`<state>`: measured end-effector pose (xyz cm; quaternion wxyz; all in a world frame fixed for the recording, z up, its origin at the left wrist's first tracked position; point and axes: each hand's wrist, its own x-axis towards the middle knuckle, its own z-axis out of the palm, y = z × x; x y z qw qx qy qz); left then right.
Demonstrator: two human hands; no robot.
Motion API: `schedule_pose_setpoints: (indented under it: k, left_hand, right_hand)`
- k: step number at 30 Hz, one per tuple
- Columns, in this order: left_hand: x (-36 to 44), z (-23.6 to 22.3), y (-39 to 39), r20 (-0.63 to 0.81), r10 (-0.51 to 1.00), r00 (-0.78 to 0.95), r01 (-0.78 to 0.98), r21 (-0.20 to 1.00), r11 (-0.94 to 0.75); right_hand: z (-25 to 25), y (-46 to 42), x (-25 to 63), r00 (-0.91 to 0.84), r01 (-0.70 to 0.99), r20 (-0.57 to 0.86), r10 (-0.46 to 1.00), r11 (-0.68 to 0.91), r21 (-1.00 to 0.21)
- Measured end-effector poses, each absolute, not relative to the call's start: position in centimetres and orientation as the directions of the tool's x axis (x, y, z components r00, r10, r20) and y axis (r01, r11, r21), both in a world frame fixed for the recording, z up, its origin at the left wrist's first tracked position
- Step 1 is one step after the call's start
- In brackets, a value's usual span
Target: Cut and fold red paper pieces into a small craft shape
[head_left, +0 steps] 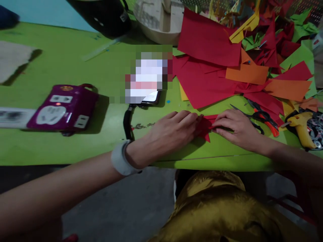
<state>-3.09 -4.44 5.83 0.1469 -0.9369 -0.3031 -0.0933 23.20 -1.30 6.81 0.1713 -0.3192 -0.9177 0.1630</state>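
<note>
A small folded piece of red paper (pixel 206 127) lies on the green table (pixel 75 67) near its front edge. My left hand (pixel 171 131) presses on the paper's left side with its fingers close together. My right hand (pixel 236 127) holds down the right side, fingertips pinched on a fold. Both hands touch the paper, which is partly hidden under them. A white band sits on my left wrist (pixel 121 158).
Sheets of red, orange and green paper (pixel 209 43) are heaped at the back right. Scissors (pixel 262 117) and a yellow glue gun (pixel 301 126) lie right of my right hand. A phone (pixel 151 97) and a purple power strip (pixel 63 107) lie to the left.
</note>
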Motion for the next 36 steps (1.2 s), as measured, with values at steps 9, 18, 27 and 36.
schedule_pose_setpoints:
  k: [9, 18, 27, 36]
  left_hand:
    - [-2.0, 5.5, -5.2, 0.340, 0.576, 0.744, 0.660, -0.233, -0.715]
    - [-2.2, 5.6, -5.2, 0.343, 0.558, 0.756, 0.644, -0.233, -0.729]
    - [-2.1, 5.3, -5.3, 0.310, 0.592, 0.744, 0.660, -0.204, -0.723]
    - [-2.1, 5.1, -5.2, 0.315, 0.585, 0.747, 0.660, -0.242, -0.711]
  right_hand:
    - [5.8, -2.2, 22.5, -0.531, 0.656, 0.158, 0.833, 0.521, -0.546]
    - [6.2, -2.9, 20.9, -0.438, 0.758, 0.073, 0.896, 0.412, -0.506]
    - [6.5, -3.6, 20.3, -0.396, 0.791, 0.179, 0.901, 0.434, -0.432]
    - [5.6, -2.7, 19.7, -0.299, 0.838, 0.154, 0.942, 0.336, -0.430]
